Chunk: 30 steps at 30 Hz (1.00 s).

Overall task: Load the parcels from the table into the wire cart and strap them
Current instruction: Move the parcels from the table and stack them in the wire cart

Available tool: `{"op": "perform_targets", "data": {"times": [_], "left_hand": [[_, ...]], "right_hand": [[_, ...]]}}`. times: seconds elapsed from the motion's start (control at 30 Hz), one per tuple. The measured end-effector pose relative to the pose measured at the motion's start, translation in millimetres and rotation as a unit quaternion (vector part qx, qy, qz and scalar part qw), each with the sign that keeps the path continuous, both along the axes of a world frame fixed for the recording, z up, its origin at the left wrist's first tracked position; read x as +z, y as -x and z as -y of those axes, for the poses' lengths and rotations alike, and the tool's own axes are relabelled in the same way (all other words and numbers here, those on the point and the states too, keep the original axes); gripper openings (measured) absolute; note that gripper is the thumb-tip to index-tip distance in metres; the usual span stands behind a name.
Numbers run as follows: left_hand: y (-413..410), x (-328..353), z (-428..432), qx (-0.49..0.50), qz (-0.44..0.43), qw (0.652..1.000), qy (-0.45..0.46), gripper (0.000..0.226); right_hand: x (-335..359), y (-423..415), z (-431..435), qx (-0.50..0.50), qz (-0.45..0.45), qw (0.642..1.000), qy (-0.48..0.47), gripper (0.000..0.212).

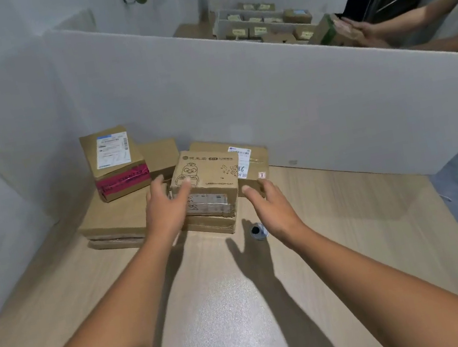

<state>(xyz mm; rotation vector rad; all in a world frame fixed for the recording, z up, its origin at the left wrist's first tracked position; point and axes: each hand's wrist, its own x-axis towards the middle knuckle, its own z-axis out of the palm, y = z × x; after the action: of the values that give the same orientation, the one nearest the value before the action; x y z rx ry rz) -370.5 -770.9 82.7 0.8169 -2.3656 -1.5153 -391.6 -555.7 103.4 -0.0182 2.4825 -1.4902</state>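
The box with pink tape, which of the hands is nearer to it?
Left. The left hand is just right of the pink-taped box; the right hand is farther right, beyond the cartoon-printed box.

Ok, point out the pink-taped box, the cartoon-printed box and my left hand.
Pink-taped box (114,159): head view, top shipping label.
Cartoon-printed box (205,177): head view, printed top.
Left hand (164,211): head view, its back.
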Motion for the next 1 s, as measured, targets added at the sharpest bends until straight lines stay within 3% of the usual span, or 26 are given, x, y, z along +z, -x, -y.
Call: {"op": "perform_targets", "data": {"times": [0.1,0.2,0.3,0.43,0.6,0.73,0.8,0.9,1.0], "left_hand": [[35.4,-19.0,14.6,-0.046,0.047,0.997,-0.034,0.088],[39.6,-31.5,11.1,-0.059,0.048,0.997,-0.021,0.064],[17.6,-25.2,-2.8,-0.016,0.015,1.000,-0.002,0.054],[-60.1,-11.3,-35.5,0.018,-0.053,0.996,-0.066,0.051],[-218.6,-12.5,-104.3,0.099,-0.050,0.980,-0.168,0.059],[-353.1,-16.9,-160.2,0.140,-0.009,0.977,-0.163,0.069],[-408.4,-14.0,-187.0,0.195,-0.017,0.969,-0.153,0.069],[-471.7,-8.2,-220.9,0.275,-0.038,0.947,-0.161,0.071],[-526.9,1.4,-243.8,0.376,-0.102,0.903,-0.182,0.067]], "right_hand": [[-12.7,23.3,19.5,0.002,0.038,0.999,0.022,0.062],[-19.0,31.7,33.8,0.025,0.076,0.995,0.057,0.054],[-17.3,22.9,32.0,0.010,0.043,0.994,0.099,0.048],[-10.9,-27.3,0.6,-0.012,0.033,0.986,0.161,0.054],[-37.5,-171.2,-42.1,-0.029,0.123,0.976,0.177,0.059],[-63.7,-274.8,-86.6,0.071,0.173,0.970,0.156,0.063],[-61.7,-298.7,-104.0,0.146,0.200,0.955,0.163,0.056],[-48.3,-321.2,-106.3,0.276,0.215,0.918,0.187,0.037],[-30.7,-363.8,-88.6,0.385,0.227,0.879,0.169,0.043]]}}
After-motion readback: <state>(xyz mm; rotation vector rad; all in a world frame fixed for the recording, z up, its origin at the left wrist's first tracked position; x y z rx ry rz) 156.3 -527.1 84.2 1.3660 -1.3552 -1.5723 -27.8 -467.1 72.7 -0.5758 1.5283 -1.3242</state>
